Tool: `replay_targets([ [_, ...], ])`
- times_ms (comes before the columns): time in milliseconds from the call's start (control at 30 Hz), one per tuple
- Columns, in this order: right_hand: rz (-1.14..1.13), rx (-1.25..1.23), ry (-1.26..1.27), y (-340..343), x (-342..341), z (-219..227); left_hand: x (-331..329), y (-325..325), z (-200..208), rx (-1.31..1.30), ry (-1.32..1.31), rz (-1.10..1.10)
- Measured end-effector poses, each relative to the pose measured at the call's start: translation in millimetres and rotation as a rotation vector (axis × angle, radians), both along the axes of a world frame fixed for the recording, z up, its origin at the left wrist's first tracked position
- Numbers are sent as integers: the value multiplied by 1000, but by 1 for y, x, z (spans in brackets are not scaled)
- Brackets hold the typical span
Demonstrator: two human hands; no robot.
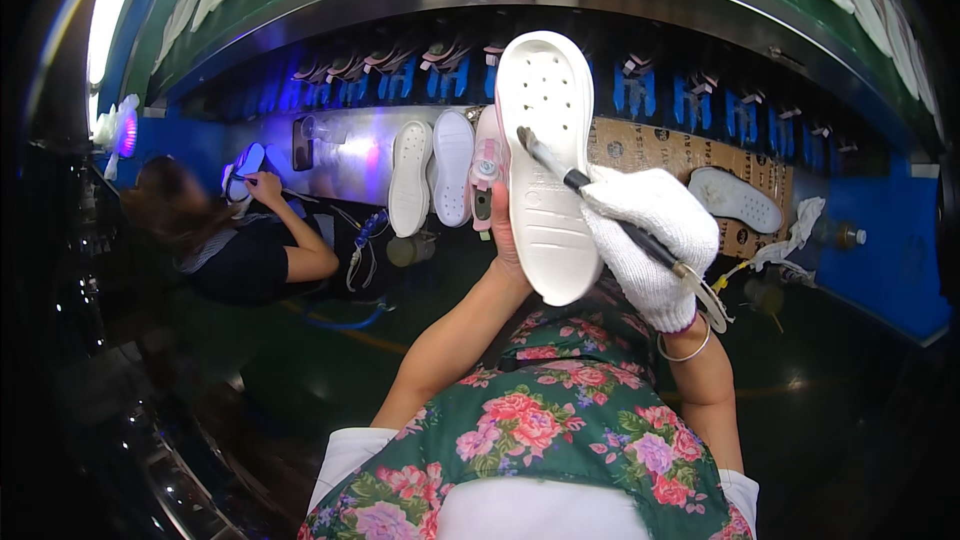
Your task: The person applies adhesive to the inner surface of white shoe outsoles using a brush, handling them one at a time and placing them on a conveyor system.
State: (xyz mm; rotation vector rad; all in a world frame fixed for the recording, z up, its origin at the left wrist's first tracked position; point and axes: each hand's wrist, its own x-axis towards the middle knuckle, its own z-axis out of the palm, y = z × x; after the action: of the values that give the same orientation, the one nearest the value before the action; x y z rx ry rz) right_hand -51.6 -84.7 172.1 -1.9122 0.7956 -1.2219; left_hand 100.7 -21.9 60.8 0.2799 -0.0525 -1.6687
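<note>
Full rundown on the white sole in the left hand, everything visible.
The white sole is long, round-ended and one-piece, with a smooth raised rim; it looks like moulded foam or rubber. Small dark holes dot its upper half; shallow crosswise lines mark the lower half. It stands lengthwise in view, recessed face toward the camera, held off the bench. The bare left hand grips its left edge. The brush in the gloved right hand appears to touch its holed area. Its underside is hidden.
</note>
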Motion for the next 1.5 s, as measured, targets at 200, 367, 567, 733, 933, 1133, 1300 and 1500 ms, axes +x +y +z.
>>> replay_targets([
  [200, -59, -112, 18, -8, 9, -2, -23, -4, 10, 92, -114, -6],
  [367, -87, -36, 91, 11, 15, -17, -31, 11, -33, 94, 26, -141],
  [567, -133, 110, -147, 9, 29, 0, -26, 5, -37, 207, 142, -113],
  [733, -214, -2, -84, 11, 30, -7, -30, 0, -36, 158, 60, -43],
  [933, -168, -4, -120, 13, 28, -10, -25, -5, -53, 201, 13, 21],
  [1133, -132, -74, -29, 19, 30, -18, -20, -14, -51, 54, 21, -4],
  [1300, -148, 16, -107, 14, 21, -24, -13, -19, -29, 27, 84, 36],
  [1500, -47, 13, -63, 23, 21, -27, -9, -25, -34, -116, 234, -120],
])
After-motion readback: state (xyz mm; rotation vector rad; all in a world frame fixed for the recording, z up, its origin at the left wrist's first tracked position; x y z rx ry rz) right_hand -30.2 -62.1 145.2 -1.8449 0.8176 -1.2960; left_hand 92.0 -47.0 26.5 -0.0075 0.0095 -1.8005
